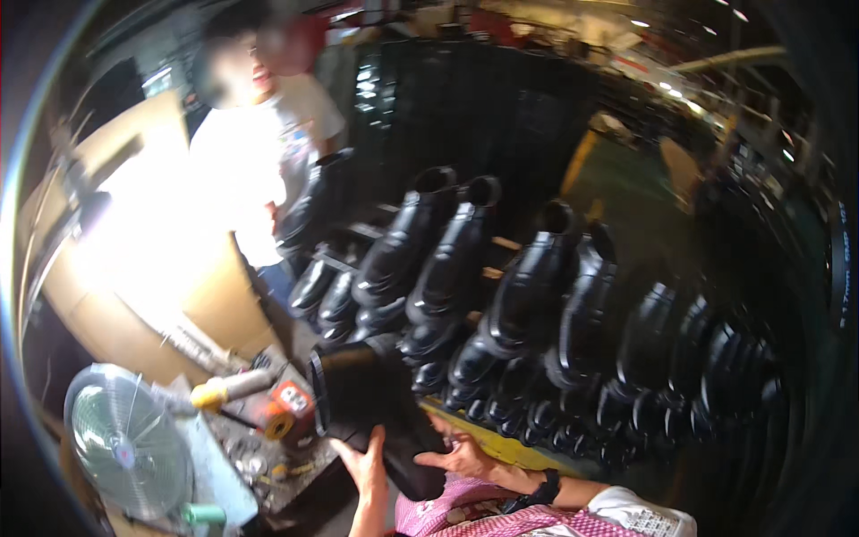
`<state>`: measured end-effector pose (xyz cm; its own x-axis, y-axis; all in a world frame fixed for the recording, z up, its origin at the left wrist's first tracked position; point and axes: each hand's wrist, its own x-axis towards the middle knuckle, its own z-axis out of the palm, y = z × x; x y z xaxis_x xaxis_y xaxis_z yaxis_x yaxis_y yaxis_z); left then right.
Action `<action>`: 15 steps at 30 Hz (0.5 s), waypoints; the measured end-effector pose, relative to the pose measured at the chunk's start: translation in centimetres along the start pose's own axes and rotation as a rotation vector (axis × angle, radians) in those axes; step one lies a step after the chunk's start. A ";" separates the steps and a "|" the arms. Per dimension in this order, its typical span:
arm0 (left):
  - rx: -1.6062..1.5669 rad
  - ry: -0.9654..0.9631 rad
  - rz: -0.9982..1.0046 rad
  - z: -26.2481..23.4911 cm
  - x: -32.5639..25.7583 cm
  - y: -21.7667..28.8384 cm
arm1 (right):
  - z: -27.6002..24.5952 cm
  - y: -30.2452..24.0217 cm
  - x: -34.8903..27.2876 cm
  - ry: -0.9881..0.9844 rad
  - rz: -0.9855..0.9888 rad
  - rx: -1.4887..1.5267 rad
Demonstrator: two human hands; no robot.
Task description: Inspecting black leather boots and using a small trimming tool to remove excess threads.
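Observation:
A shiny black boot (369, 389) is between my hands in front of my lap, its wide open top tilted up toward the far left. My left hand (365, 464) grips its near left side, the thumb along the leather and the other fingers partly hidden. My right hand (461, 455) holds the opposite side near the foot end, with some fingertips out of sight. Just beyond, several more black boots (528, 282) stand in rows, the closest ones right behind the boot I hold.
A rack's yellow edge (501, 445) runs below the boots. At left are a round fan (125, 443), a cluttered worktable (215, 483), an orange container (291, 407) and cardboard (210, 291) under a bright lamp. Another person (246, 166) in white stands across, beside a black boot (313, 201).

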<state>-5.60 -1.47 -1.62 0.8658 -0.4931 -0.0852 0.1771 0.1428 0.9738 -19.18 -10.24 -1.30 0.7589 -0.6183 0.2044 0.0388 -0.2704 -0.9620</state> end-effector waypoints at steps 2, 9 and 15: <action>0.125 0.085 0.040 -0.6 0.2 -1.2 | 0.6 0.9 -0.3 -0.027 0.111 -0.030; 0.156 0.122 0.113 1.7 -0.5 -0.3 | 0.7 1.7 -0.2 -0.051 0.144 -0.015; 0.239 0.145 0.292 1.3 0.7 0.0 | 0.0 1.6 -0.3 -0.030 0.206 0.225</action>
<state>-5.58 -2.97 -1.42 0.9235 -0.3329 0.1903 -0.1852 0.0472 0.9816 -19.31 -10.46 -2.93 0.7842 -0.6206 -0.0016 0.0225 0.0310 -0.9993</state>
